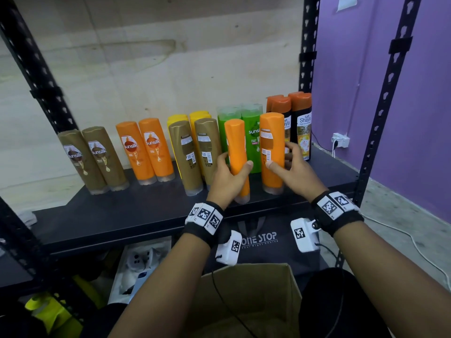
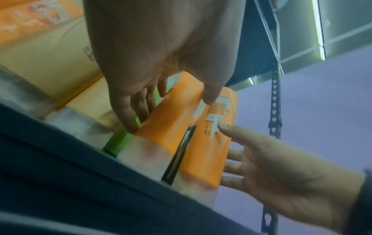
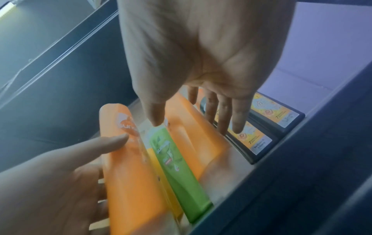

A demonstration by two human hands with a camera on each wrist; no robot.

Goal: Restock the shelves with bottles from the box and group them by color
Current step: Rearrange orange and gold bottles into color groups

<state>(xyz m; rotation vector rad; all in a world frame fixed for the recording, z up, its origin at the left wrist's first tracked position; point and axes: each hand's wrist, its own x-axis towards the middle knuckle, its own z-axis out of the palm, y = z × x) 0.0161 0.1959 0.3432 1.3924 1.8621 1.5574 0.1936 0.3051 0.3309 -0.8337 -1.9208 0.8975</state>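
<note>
Two orange bottles stand near the front of the black shelf (image 1: 122, 215). My left hand (image 1: 225, 173) grips the left orange bottle (image 1: 236, 152), thumb on its front and fingers behind; the left wrist view shows this bottle (image 2: 167, 124) under my left hand (image 2: 161, 95). My right hand (image 1: 292, 167) pinches the right orange bottle (image 1: 272, 142) between thumb and fingers, as the right wrist view shows at the bottle (image 3: 201, 143) and hand (image 3: 201, 95). Green bottles (image 1: 252, 132) stand just behind them. The cardboard box (image 1: 249, 301) sits open below me.
Along the shelf from the left stand brown bottles (image 1: 95, 159), an orange pair (image 1: 146, 150), yellow bottles (image 1: 177, 118) behind a brown pair (image 1: 195, 154), and black orange-capped bottles (image 1: 301, 123) at the right. Black uprights (image 1: 308, 45) frame it. Clutter fills the lower shelf (image 1: 141, 267).
</note>
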